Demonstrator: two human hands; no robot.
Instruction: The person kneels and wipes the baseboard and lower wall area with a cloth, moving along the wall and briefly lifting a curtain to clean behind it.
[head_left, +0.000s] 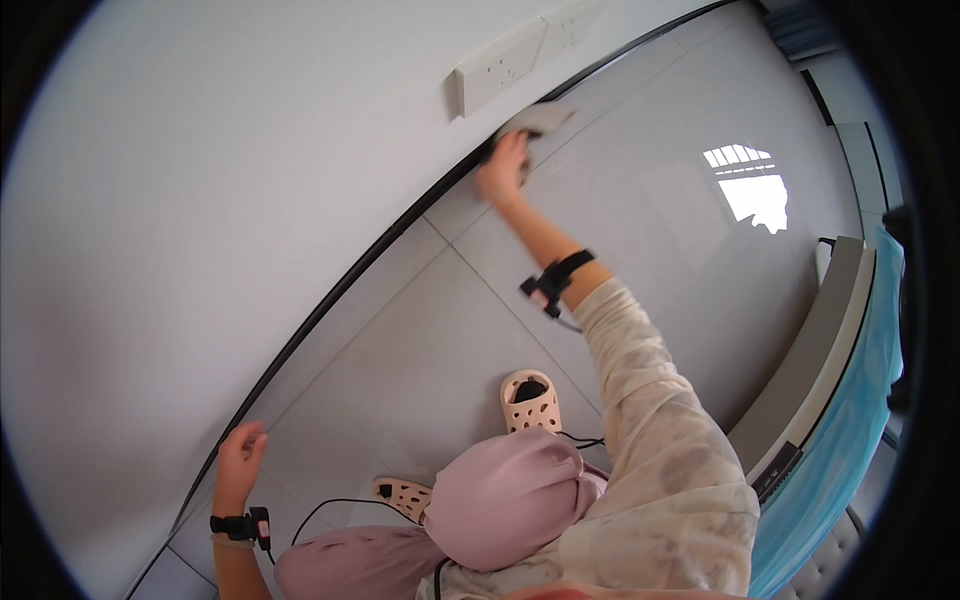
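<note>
My right hand (507, 166) is stretched out to the foot of the wall, gripping a pale cloth (541, 118) with darker patches. Both are blurred. The cloth lies against the black baseboard (390, 234), where the wall meets the tiled floor. Down at the lower left, my left hand (241, 455) is beside the wall near the baseboard. Its fingers are loosely curled with nothing seen in them; whether it touches the wall I cannot tell.
White wall sockets (501, 66) jut out just above the cloth. A bed frame (806, 352) with a blue cover (832, 450) stands at the right. Thin black cables (330, 502) run near my knees and beige clogs (531, 405). Window light reflects off the glossy floor tiles (637, 202).
</note>
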